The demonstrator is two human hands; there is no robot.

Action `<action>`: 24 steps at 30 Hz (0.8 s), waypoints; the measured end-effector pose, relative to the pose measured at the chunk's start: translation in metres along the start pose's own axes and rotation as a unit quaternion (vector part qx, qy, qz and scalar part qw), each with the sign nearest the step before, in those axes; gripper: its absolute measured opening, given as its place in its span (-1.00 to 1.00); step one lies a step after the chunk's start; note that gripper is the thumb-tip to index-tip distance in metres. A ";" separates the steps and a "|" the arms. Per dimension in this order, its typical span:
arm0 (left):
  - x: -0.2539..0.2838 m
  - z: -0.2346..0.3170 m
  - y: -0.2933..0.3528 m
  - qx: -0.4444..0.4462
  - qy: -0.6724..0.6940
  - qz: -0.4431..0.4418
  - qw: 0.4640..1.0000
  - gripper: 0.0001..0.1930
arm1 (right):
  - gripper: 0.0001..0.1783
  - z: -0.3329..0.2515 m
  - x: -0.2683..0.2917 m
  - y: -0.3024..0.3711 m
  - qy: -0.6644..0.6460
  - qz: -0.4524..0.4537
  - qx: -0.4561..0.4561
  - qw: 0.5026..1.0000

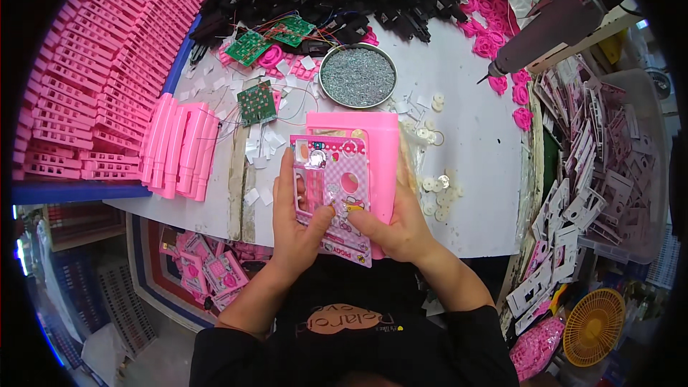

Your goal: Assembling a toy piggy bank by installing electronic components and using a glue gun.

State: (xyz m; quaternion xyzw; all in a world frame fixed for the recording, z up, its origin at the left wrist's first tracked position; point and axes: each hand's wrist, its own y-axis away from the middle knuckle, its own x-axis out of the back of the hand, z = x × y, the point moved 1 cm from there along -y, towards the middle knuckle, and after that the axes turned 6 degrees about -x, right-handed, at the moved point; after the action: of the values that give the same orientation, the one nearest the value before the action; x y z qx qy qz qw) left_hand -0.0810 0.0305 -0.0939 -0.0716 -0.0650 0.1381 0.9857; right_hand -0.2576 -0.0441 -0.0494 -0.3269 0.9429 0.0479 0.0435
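Two bare hands meet low at the centre of a white worktable (487, 172), holding two pieces together. The left hand (294, 233), at eight o'clock of the pair, pinches a patterned pink faceplate (333, 185) between a thumb on its front and fingers behind, some showing through its cut-out. The right hand (403, 229), at four o'clock, clasps a plain pink housing (385, 165) along its right side, its thumb pressing the faceplate's lower part; its other fingertips are hidden, so I cannot tell how they lie. The faceplate overlaps the housing, slanted, its top toward eleven o'clock; the thumbs probably steady both pieces at once. Beyond them, at twelve o'clock, a round dish (358, 105) of small metal bits sits close, probably for easy reach. A wired green circuit board (256, 102) lies at eleven o'clock. At two o'clock a power screwdriver (552, 25) points its tip inward, perhaps mounted so for convenience. Pink casings (107, 64) stack at ten o'clock, presumably to save space.
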 end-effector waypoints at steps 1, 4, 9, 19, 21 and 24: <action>0.000 0.000 -0.001 0.005 0.006 -0.003 1.000 -0.05 | -0.43 0.003 0.002 -0.001 -0.024 -0.014 -0.016 0.999; -0.002 0.005 -0.005 0.013 0.045 0.009 0.999 -0.06 | -0.38 0.003 0.000 -0.001 -0.052 -0.020 -0.015 0.998; -0.007 -0.001 -0.002 0.007 0.101 0.018 0.995 -0.06 | -0.35 -0.008 0.003 0.002 -0.039 -0.048 -0.065 0.996; -0.003 0.009 0.007 -0.088 -0.161 0.031 0.983 -0.16 | -0.35 -0.010 0.021 0.002 -0.077 -0.114 -0.209 0.968; 0.009 0.014 -0.002 -0.007 -0.046 0.061 0.997 -0.30 | -0.35 0.003 0.026 0.002 -0.099 -0.109 -0.177 0.973; 0.026 -0.004 -0.019 0.148 0.253 0.113 0.949 -0.56 | -0.28 0.008 0.024 -0.002 -0.104 -0.080 -0.156 0.979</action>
State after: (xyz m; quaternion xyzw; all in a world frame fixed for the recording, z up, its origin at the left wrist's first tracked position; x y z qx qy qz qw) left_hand -0.0506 0.0190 -0.0921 0.0355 0.2167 0.2343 0.9471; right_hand -0.2745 -0.0592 -0.0603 -0.3976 0.8849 0.2241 0.0934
